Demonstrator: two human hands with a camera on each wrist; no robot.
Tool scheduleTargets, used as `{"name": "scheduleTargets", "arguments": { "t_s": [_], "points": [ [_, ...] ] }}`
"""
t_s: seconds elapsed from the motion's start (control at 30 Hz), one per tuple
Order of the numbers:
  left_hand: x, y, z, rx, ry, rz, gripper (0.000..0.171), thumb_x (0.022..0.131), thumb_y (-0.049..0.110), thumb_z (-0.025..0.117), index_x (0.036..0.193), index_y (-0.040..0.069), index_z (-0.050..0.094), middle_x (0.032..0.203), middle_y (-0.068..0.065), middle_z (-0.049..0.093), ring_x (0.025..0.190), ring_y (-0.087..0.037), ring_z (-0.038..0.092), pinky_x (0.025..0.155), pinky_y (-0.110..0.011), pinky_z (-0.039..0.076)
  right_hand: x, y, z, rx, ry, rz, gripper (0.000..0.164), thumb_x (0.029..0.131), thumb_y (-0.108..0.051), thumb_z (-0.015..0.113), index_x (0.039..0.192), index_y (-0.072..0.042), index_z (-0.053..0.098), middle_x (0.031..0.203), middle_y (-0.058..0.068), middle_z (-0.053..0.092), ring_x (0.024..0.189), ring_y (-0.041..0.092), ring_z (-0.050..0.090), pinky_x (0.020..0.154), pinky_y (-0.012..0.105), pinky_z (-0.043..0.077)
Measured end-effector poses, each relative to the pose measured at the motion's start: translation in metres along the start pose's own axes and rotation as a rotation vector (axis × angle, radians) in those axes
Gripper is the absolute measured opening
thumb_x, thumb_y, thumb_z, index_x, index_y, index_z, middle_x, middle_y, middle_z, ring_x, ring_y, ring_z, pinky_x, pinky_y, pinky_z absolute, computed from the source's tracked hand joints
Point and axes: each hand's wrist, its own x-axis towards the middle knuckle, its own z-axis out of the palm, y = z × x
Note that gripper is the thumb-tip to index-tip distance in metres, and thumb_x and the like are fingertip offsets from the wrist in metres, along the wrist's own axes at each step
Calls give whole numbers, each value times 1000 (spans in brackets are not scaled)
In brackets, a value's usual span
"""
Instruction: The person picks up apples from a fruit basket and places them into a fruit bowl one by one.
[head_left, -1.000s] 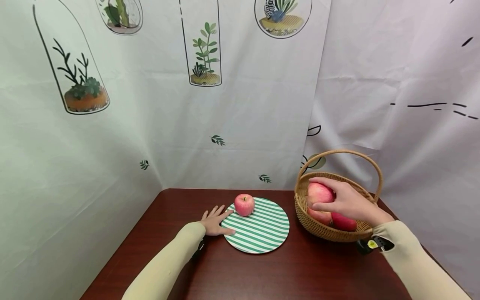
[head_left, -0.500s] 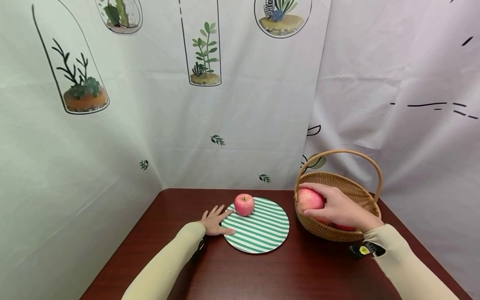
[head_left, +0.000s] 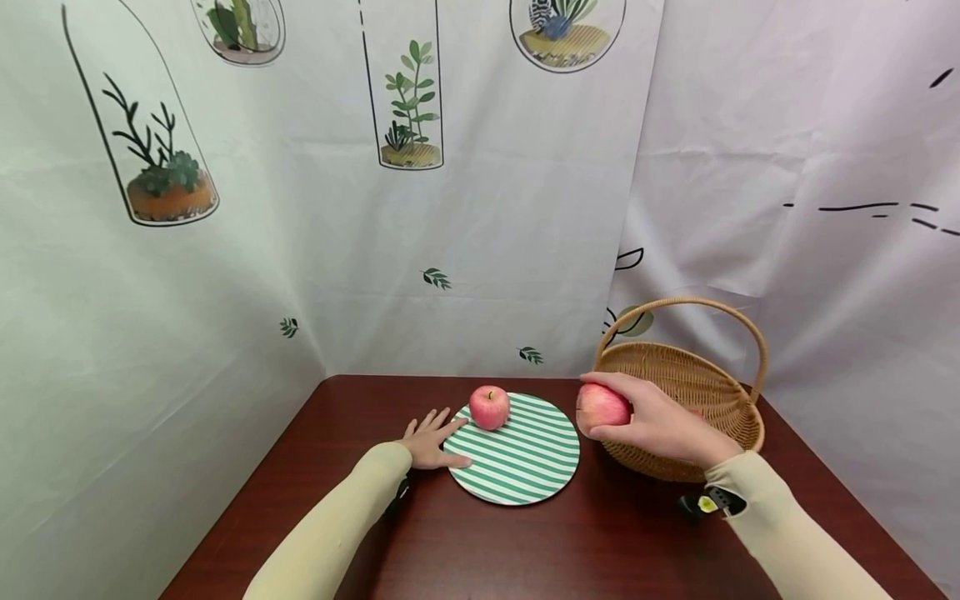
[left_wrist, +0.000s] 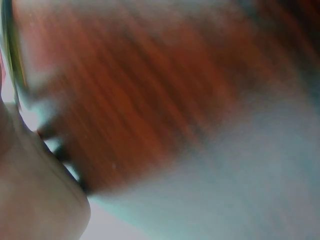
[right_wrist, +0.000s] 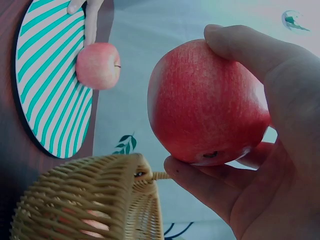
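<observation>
R hand [head_left: 656, 417] grips round pink-red apple [head_left: 602, 407] by tan wicker basket [head_left: 693, 375] nr far R corner of desk [head_left: 480, 550]; L hand [head_left: 430, 446], all fingers spread (head cam only), touches round green-white striped mat [head_left: 521, 462].

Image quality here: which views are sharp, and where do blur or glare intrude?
Head: mostly sharp, with a dark shadow under the brown wicker basket; left wrist: badly blurred, the reddish-brown wooden table reduced to smeared grain; right wrist: the held round red apple fairly crisp, the white fabric backdrop washed out at upper right.
</observation>
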Motion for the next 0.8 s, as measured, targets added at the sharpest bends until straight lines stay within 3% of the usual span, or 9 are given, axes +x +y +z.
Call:
{"name": "scheduleTargets", "arguments": {
  "t_s": [0.37,0.8],
  "points": [
    [-7,5,-6,16,-10,5,95,84,73,61,161,29,26,169,-12,12,156,-38,6,120,-66,6,8,-2,18,10,-21,-23,71,80,-44,84,143,-32,54,134,-7,61,114,13,60,91,37,54],
    [-6,3,-4,3,-5,10,95,84,73,62,161,30,27,169,-13,13,156,-38,6,120,-66,6,17,-9,40,81,-66,26,68,81,-49,82,142,-41,53,135,-14,58,112,9,59,91,35,52]
  ]
}}
